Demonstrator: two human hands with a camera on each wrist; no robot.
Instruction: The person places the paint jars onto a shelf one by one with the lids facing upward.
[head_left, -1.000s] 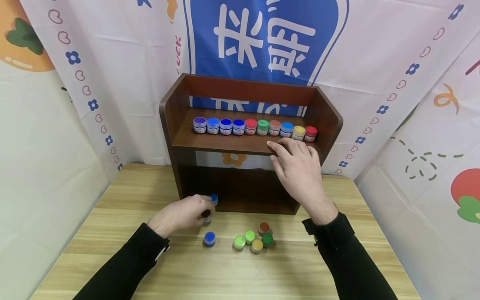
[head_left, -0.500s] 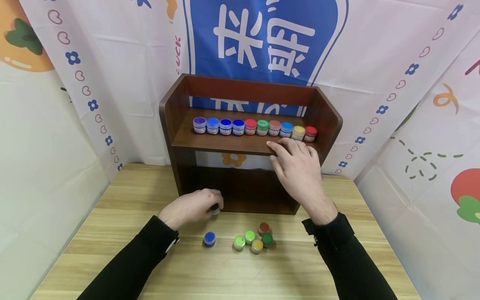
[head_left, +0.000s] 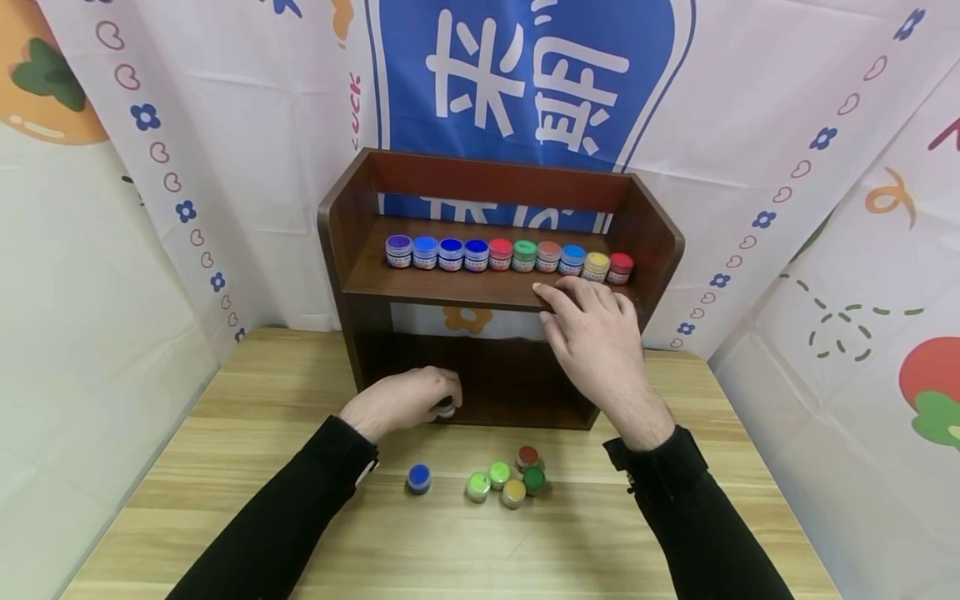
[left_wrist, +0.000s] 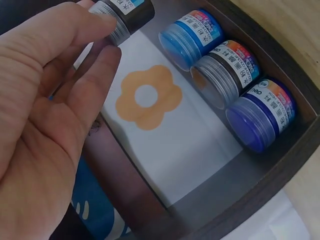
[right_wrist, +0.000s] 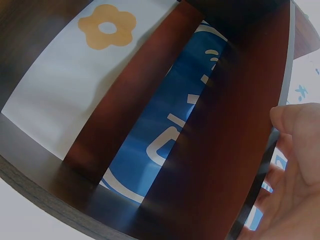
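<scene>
My left hand (head_left: 408,400) reaches to the front of the lower compartment of a dark brown wooden shelf (head_left: 442,292). In its thumb and fingers it pinches a dark paint jar (left_wrist: 135,15) with a clear lid. Beside it in the left wrist view, a light blue jar (left_wrist: 192,37), a brown-topped jar (left_wrist: 225,72) and a violet-blue jar (left_wrist: 260,115) stand in a row inside that compartment. My right hand (head_left: 596,337) grips the front edge of the upper board, fingers on top and thumb (right_wrist: 295,117) on the underside.
On the upper board stands a row of paint jars (head_left: 501,254). In front of the shelf, a blue jar (head_left: 419,479) sits on the wooden table (head_left: 300,517), with a cluster of green, yellow and brown jars (head_left: 513,492) to its right. Printed cloth (head_left: 262,167) hangs behind.
My left hand has carried the dark jar from the table before the shelf rightward and inward to the lower compartment. The right hand has stayed put.
</scene>
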